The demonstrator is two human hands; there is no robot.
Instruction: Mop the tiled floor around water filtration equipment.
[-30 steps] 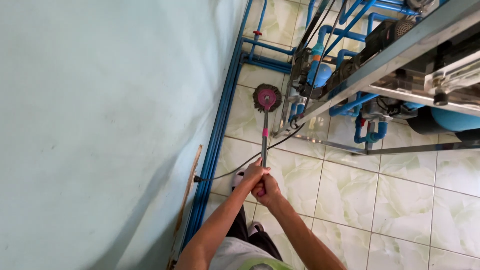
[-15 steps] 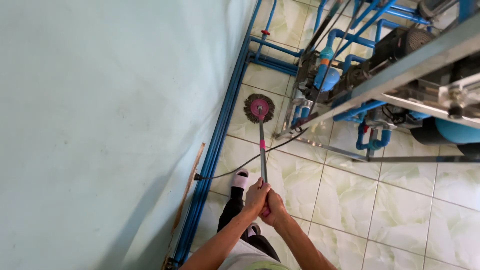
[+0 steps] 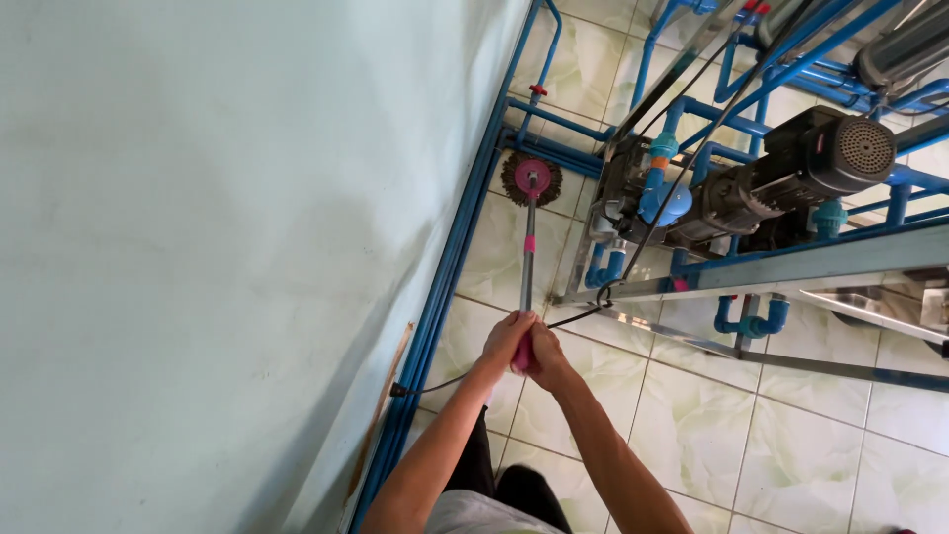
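1. The left hand (image 3: 504,338) was closed round the pink grip at the near end of a mop (image 3: 529,247), a little below the centre of the frame.
2. The right hand (image 3: 547,358) was wrapped round the same grip, touching the left hand and just beside it to the right.
3. The mop's thin metal handle ran almost straight up the frame from the hands, with a small pink collar partway along it.
4. Its round head, a pink disc ringed with dark brownish strands, lay flat on the pale tiled floor (image 3: 692,425) in the upper middle of the frame, near the blue pipes (image 3: 450,267) that ran along the foot of the light green wall (image 3: 198,247).
5. To the right of the mop head stood a metal frame (image 3: 791,267) carrying blue pipework and a dark pump motor (image 3: 820,158).
6. A black cable (image 3: 445,381) crossed the floor from the wall's base toward the frame, passing beneath the hands.
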